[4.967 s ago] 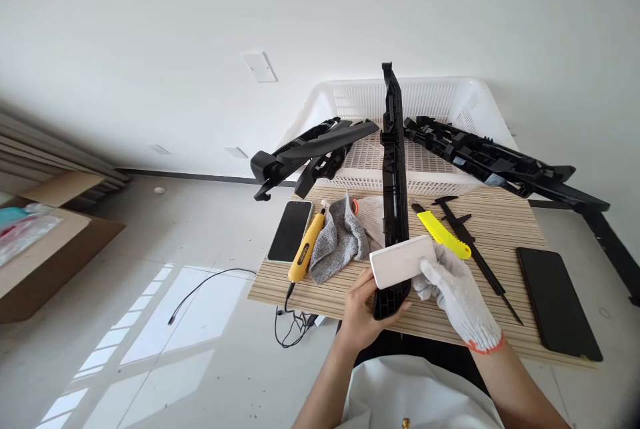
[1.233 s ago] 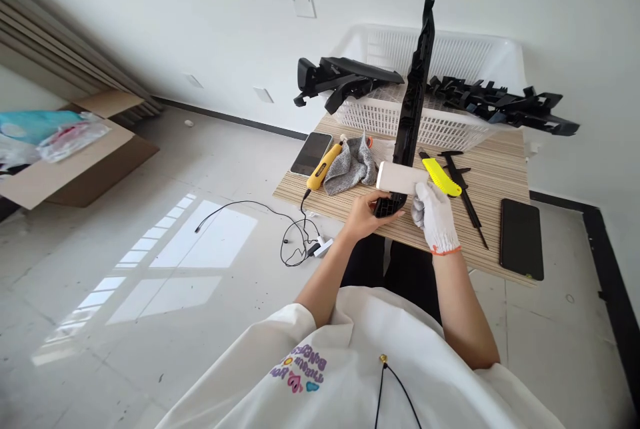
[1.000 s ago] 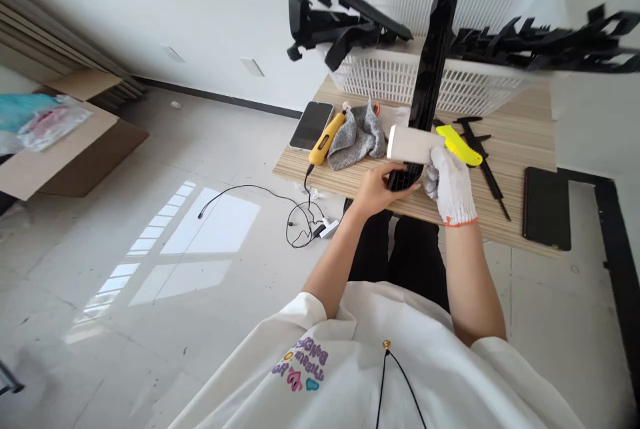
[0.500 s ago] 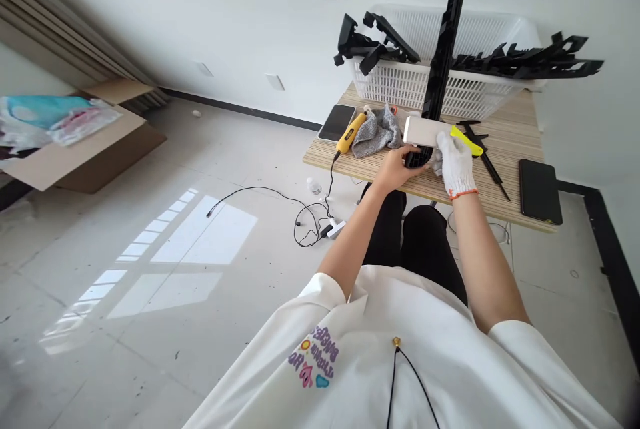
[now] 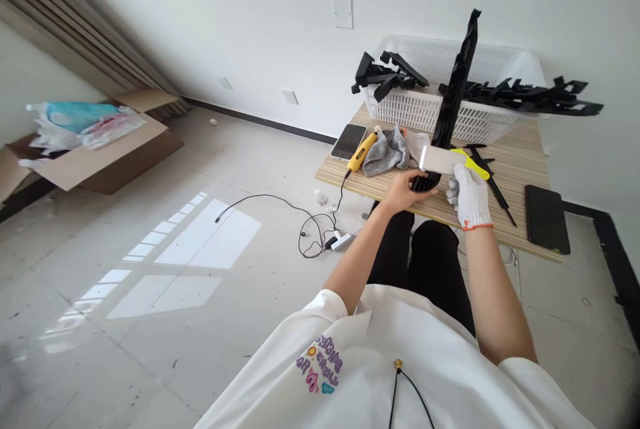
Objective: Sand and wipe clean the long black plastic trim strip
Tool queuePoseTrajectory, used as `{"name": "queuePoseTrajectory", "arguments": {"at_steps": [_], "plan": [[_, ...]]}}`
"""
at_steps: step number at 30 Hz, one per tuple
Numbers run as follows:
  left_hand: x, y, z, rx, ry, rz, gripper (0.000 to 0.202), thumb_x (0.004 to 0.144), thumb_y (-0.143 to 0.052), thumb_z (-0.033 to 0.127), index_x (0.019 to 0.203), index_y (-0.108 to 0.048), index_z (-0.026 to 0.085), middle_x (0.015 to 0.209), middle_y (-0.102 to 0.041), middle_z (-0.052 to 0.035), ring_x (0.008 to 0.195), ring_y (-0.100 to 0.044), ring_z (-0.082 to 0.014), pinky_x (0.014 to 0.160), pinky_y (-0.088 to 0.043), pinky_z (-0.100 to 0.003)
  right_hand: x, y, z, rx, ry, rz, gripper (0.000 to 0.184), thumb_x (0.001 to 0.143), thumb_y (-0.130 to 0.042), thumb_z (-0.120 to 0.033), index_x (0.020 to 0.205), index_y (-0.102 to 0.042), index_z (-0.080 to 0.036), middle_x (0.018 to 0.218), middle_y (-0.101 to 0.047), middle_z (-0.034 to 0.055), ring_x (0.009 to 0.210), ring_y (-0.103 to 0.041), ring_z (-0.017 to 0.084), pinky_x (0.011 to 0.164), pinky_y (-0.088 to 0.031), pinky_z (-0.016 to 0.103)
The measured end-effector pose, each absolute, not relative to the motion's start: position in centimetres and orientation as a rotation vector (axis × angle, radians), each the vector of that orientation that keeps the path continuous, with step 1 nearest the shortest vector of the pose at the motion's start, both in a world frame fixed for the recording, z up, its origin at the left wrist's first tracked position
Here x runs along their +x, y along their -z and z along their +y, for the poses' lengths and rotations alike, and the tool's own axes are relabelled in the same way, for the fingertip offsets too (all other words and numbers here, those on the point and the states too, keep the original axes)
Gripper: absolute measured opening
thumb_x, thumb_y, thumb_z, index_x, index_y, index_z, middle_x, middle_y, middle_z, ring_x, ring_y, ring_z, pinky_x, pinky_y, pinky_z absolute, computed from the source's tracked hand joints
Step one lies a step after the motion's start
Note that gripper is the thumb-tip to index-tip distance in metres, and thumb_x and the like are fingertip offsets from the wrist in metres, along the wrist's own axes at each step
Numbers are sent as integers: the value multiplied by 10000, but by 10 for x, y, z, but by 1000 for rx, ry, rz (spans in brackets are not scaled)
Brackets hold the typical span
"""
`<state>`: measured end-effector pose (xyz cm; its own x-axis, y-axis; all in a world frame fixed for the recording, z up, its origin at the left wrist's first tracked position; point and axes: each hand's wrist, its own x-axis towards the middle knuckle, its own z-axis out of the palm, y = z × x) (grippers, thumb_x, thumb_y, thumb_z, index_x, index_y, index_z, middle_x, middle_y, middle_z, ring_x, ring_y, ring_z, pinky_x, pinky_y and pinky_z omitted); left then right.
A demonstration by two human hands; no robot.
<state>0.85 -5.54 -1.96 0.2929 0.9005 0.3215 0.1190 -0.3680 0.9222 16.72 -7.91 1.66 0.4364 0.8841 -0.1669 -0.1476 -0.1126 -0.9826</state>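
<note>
Gripping black rail: left hand, bare. Gloved right hand clamps white block on it. Mid-job I'd say, more rails across basket

— Do we see any writing we can read?
— Only coloured lettering on the white shirt, well below the left hand. It's upside down and too small for us to read.

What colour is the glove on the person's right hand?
The glove is white with an orange cuff edge; the head view shows it.
</note>
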Motion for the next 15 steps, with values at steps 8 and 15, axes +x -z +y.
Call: {"name": "queuePoseTrajectory", "arguments": {"at_steps": [8, 15], "plan": [[-2, 16, -59, 1636, -969, 989, 402, 743, -782, 460, 1005, -701, 165, 895, -745, -43, 804, -690, -192, 706, -517, -279, 153, -19, -67, -1434, -986, -525, 216, 772, -653, -392, 751, -510, -232, 540, -472, -61, 369, -421, 62, 318, -225, 190], [-6, 14, -56, 1670, -864, 963, 284, 794, -748, 421, 963, -692, 199, 878, -736, -45, 792, -690, -188, 739, -525, -277, 147, -21, -65, -1465, -925, -416, 182, 732, -645, -280, 634, -498, -237, 543, -415, -33, 437, -388, 77, 347, -309, 183]]}}
